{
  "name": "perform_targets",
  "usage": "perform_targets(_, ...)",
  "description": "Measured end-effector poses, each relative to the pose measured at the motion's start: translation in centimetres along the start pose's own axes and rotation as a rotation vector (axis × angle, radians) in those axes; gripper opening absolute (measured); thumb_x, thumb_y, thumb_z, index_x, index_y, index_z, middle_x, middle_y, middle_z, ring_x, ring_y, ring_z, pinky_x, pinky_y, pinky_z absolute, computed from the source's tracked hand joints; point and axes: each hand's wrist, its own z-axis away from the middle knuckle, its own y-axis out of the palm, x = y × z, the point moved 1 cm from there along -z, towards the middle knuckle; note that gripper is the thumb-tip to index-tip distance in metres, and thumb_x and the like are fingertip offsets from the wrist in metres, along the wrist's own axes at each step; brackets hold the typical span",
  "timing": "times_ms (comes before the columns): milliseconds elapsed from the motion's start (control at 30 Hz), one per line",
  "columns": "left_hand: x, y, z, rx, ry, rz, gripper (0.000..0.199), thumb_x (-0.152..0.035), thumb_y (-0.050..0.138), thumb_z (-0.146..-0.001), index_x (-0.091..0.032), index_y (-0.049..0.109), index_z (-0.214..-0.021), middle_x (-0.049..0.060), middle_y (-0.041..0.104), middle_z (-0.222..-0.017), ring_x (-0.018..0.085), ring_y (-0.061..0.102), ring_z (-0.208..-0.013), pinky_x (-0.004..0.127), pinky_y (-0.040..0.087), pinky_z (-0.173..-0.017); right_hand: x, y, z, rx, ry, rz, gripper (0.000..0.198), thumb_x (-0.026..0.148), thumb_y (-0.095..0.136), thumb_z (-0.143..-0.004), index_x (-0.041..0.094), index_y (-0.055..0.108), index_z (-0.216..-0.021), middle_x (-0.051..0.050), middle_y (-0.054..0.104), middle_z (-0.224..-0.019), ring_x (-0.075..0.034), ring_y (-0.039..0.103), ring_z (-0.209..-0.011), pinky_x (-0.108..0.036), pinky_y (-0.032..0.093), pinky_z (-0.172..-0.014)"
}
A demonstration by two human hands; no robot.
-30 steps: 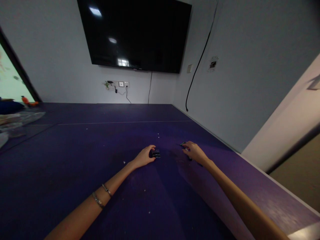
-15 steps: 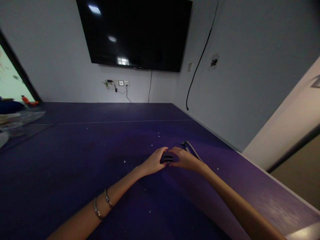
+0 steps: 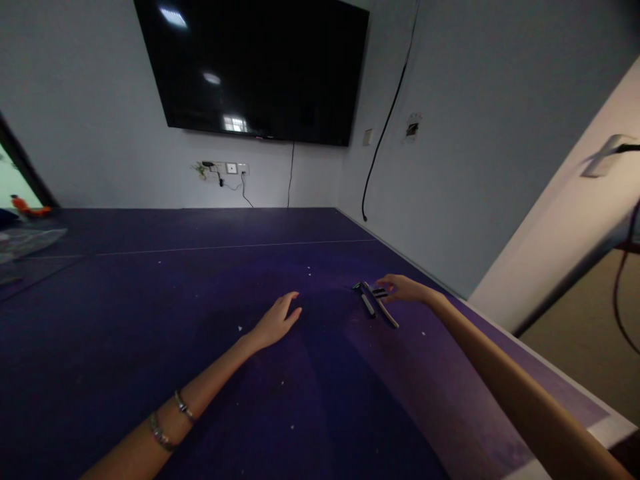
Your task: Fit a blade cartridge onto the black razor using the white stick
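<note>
My left hand (image 3: 273, 322) hovers over or rests on the purple tabletop (image 3: 300, 373), thumb and fingers apart, holding nothing. Farther right, my right hand (image 3: 403, 289) pinches a small dark piece with light edges (image 3: 381, 293); its exact kind is too small to tell. That piece is right at a long, slightly curved strip (image 3: 389, 316), dark with a pale edge. Beside the strip lies a short grey bar (image 3: 369, 306), with a small greenish end (image 3: 357, 286) at the far tip. Whether the pinched piece touches the strip, I cannot tell.
A large black television (image 3: 260, 67) hangs on the far wall above sockets (image 3: 231, 169) with plugged cables. A loose black cable (image 3: 383, 143) dangles down the right wall. White specks dot the tabletop. Clear plastic (image 3: 35, 241) and an orange object (image 3: 29, 208) are at far left.
Both hands were together around the small dark piece. They have parted: my right hand carried it right to the strip, while my left hand let go and drew left. The view shifted slightly right.
</note>
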Motion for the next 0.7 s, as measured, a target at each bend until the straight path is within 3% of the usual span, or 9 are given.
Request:
perform_targets(167, 1.7, -0.5, 0.6, -0.018, 0.006, -0.005, 0.044, -0.044, 0.034, -0.090, -0.017, 0.040, -0.125, 0.012, 0.050, -0.126, 0.022, 0.046, -0.118, 0.041, 0.034, -0.102, -4.4, 0.6, -1.3, 0.191, 0.148, 0.116, 0.051, 0.013, 0.065, -0.058, 0.020, 0.065, -0.108, -0.006, 0.069, -0.094, -0.025, 0.063, -0.087, -0.027, 0.048, -0.072)
perform_targets(467, 2.5, -0.8, 1.2, 0.000, -0.055, 0.026, 0.046, -0.046, 0.029, -0.092, -0.016, 0.042, -0.125, 0.012, 0.050, -0.126, 0.020, 0.046, -0.119, 0.038, 0.033, -0.103, -6.8, 2.2, -3.0, 0.223, 0.228, 0.049, 0.061, 0.020, 0.068, -0.060, 0.025, 0.057, -0.120, -0.007, 0.061, -0.115, -0.020, 0.065, -0.076, -0.025, 0.051, -0.057)
perform_targets(700, 3.1, -0.6, 1.5, 0.009, -0.065, 0.019, 0.046, -0.046, 0.029, -0.091, -0.017, 0.042, -0.124, 0.011, 0.051, -0.126, 0.021, 0.046, -0.118, 0.038, 0.033, -0.102, -7.6, 3.0, -3.6, 0.248, 0.256, 0.006, 0.062, 0.018, 0.069, -0.059, 0.028, 0.057, -0.119, -0.008, 0.060, -0.114, -0.016, 0.064, -0.068, -0.022, 0.049, -0.050)
